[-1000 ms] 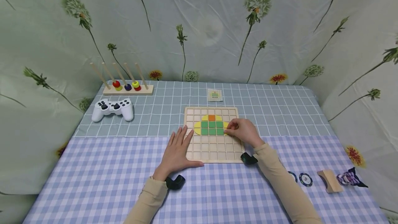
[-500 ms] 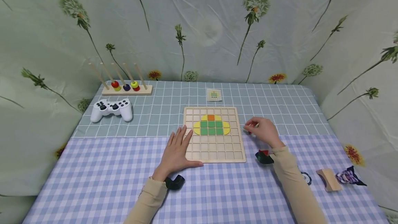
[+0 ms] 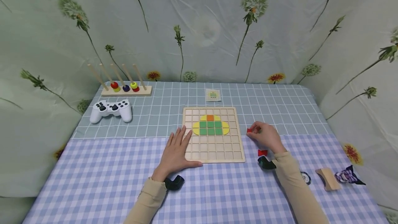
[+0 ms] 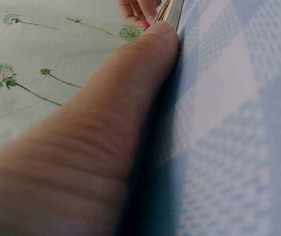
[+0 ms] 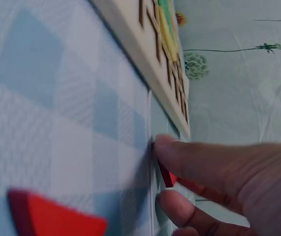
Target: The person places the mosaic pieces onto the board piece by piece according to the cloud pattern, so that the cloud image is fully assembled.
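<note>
- The right hand (image 3: 266, 137) rests on the bench (image 3: 93, 168), just to the right of the wooden board (image 3: 213, 149).
- Its fingers are curled, and its fingertips (image 5: 167, 145) pinch a small red piece (image 3: 249, 130) that lies low on the cloth.
- The wrist view shows the red piece (image 5: 168, 177) squeezed between the thumb and a finger, close to the board's edge (image 5: 145, 64).
- Another red piece (image 3: 262, 152) lies flat on the bench near the right wrist, apart from the hand.
- The left hand (image 3: 176, 151) lies flat with its fingers spread out.
- Its fingers lie on the lower left corner of the board, and its thumb (image 4: 145, 64) presses along the board's near edge.
- The left hand holds nothing.
- On the board sits a little picture made of flat pieces: green squares (image 3: 211, 127) in the middle, yellow curved pieces (image 3: 196, 128) at the sides, and an orange square (image 3: 210, 117) on top.
- A small picture card (image 3: 213, 94) lies behind the board.
- A white game controller (image 3: 111, 110) sits far to the left.
- Behind it stands a wooden rack with sticks (image 3: 125, 90) that has coloured beads on it.
- Far to the right are a wooden block (image 3: 327, 179) and a small purple toy (image 3: 346, 176).
</note>
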`<control>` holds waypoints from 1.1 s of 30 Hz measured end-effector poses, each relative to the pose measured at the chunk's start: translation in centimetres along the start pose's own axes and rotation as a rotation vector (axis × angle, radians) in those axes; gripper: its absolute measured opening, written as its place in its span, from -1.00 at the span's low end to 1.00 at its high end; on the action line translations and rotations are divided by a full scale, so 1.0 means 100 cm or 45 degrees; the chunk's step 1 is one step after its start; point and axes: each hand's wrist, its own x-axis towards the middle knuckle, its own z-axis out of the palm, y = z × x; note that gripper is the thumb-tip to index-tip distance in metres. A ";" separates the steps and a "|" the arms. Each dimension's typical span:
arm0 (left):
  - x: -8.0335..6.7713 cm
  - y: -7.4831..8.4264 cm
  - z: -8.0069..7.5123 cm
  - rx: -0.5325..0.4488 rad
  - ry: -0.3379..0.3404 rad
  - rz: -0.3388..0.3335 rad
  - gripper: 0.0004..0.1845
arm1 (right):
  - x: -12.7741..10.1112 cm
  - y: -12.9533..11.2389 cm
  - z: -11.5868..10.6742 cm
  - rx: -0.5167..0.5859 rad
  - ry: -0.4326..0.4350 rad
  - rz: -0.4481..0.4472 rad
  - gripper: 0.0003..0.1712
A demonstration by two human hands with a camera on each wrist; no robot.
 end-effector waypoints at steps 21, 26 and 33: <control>0.001 0.001 0.001 0.014 -0.041 -0.027 0.30 | 0.004 -0.049 0.025 0.248 0.053 -0.216 -0.93; 0.001 0.002 0.000 0.009 -0.038 -0.029 0.30 | 0.004 -0.076 0.039 0.300 -0.051 -0.334 -0.91; 0.001 0.002 0.000 0.011 -0.017 -0.019 0.30 | 0.007 -0.103 0.065 0.329 -0.185 -0.378 -0.92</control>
